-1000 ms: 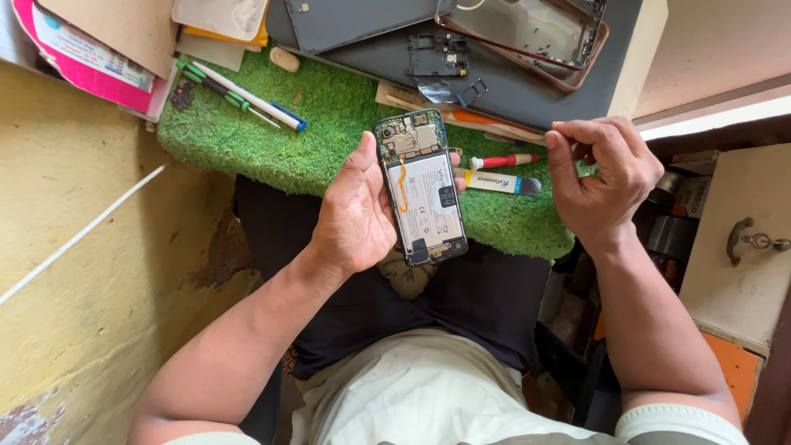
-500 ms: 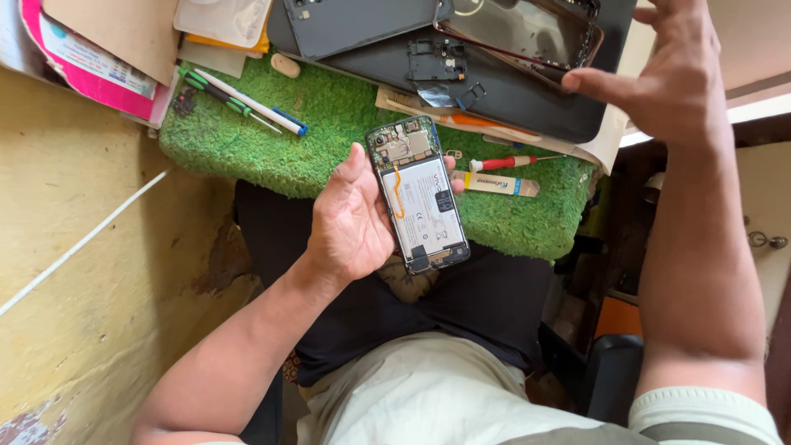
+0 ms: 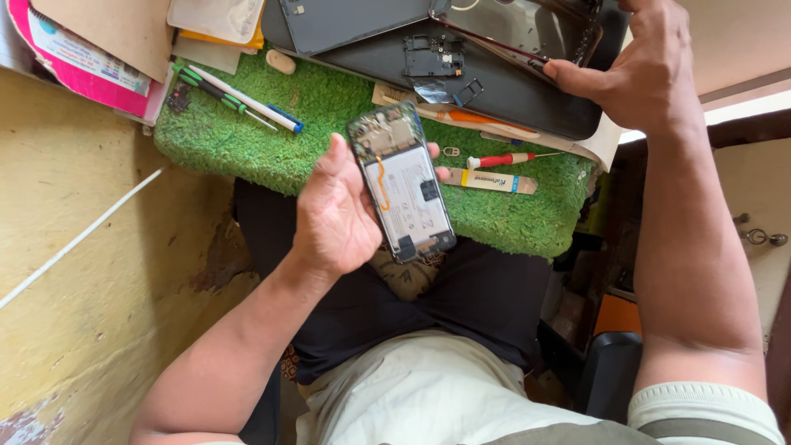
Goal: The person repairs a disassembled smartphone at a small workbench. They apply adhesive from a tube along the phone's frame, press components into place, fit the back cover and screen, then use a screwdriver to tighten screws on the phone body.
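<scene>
1. Since half a second ago, my right hand has dropped to the glass panel at the desk's far edge, thumb on its rim.
2. Left hand clamps the opened phone, board up, above the green mat.
3. Best hold it level and lift the panel gently.
4. Red screwdriver lies near.

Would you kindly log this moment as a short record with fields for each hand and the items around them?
left hand: holds an opened phone, back cover off, battery showing
right hand: reaches up to a dark phone frame at the top, thumb on its edge
work surface: green turf mat
on the mat: red-handled screwdriver, flat pry tool, green screwdriver
behind the mat: dark flat panel
</scene>
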